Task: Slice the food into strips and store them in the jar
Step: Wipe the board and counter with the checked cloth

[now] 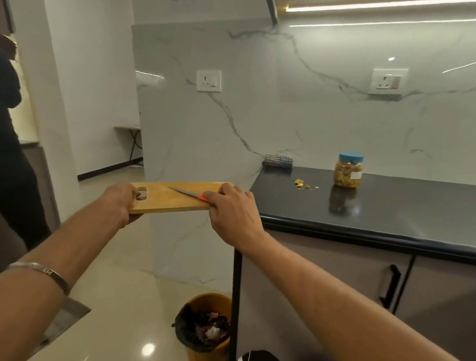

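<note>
I hold a wooden cutting board (172, 201) level in the air, left of the counter and above the floor. My left hand (119, 202) grips its end by the handle hole. My right hand (231, 211) grips the other end and pins the red handle of a knife (186, 193) against the board; the blade lies flat on the wood. A clear jar (348, 172) with a blue lid, filled with yellowish strips, stands on the black counter (385, 209). A few food scraps (302, 184) lie left of the jar.
A yellow bin (205, 331) with a black liner and waste stands on the floor below the board, by the counter's end. A folded checked cloth (278, 162) lies at the counter's back left corner. Another person in dark clothes (2, 161) stands at the far left.
</note>
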